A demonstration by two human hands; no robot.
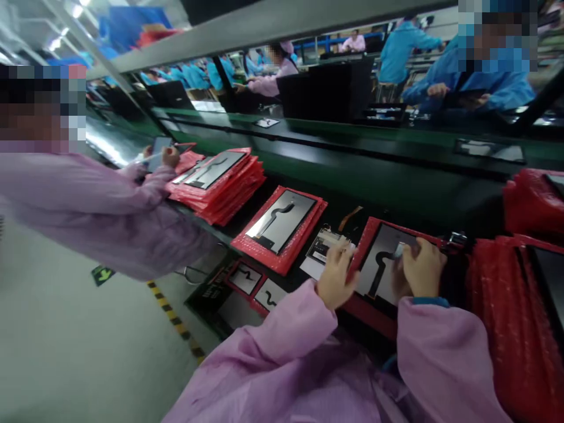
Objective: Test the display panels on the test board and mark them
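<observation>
In the head view a display panel lies on red bubble wrap in front of me, a dark curved flex cable across its silver back. My right hand is over the panel's right half, fingers bent and drawn together near the cable's upper end. What is between its fingertips is too blurred to name. Just left of the panel, my left hand hovers with its fingers somewhat apart and nothing visible in them. Beyond it lie a small labelled part and a white sheet, partly covered by the hand.
Another panel on red bubble wrap lies to the left, then a taller wrapped stack. Red wrapped panels stand close on my right. A co-worker in pink works at the left. An orange flex strip lies behind my left hand.
</observation>
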